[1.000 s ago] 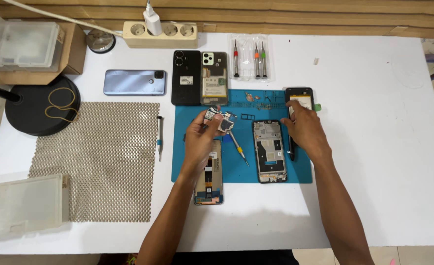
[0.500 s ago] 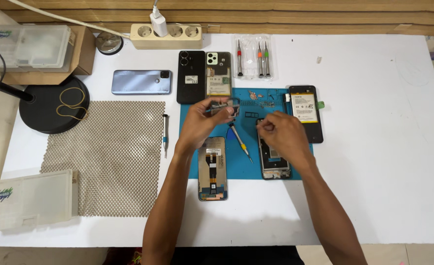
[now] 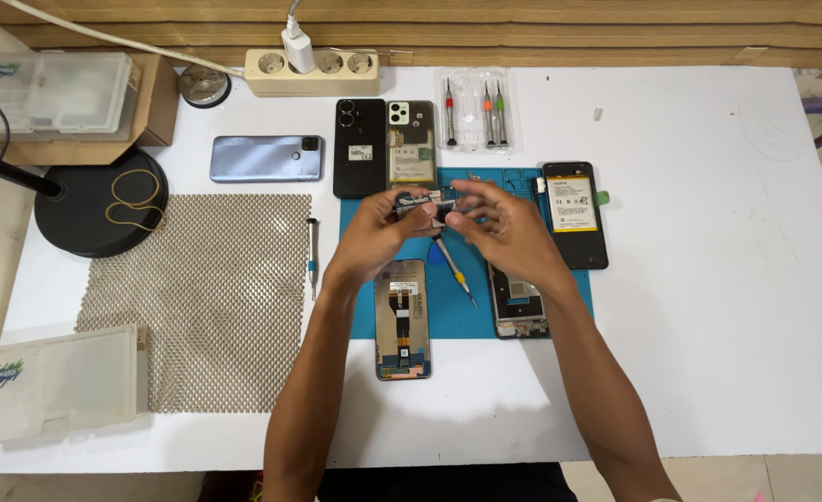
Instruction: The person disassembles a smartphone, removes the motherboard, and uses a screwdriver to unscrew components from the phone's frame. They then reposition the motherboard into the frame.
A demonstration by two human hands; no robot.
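While both hands meet above the blue mat [image 3: 448,316] at frame centre, the left hand [image 3: 380,228] and right hand [image 3: 508,228] pinch a small circuit board [image 3: 427,204] between their fingers; parting it seems underway, calling for a careful, steady pull.

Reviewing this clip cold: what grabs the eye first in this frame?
Both hands meet mid-table over the blue work mat: the left hand and right hand together hold a small circuit board. Opened phone parts lie around them: a display frame below the left hand, a black battery to the right. A large mesh mat fills the table's left side.
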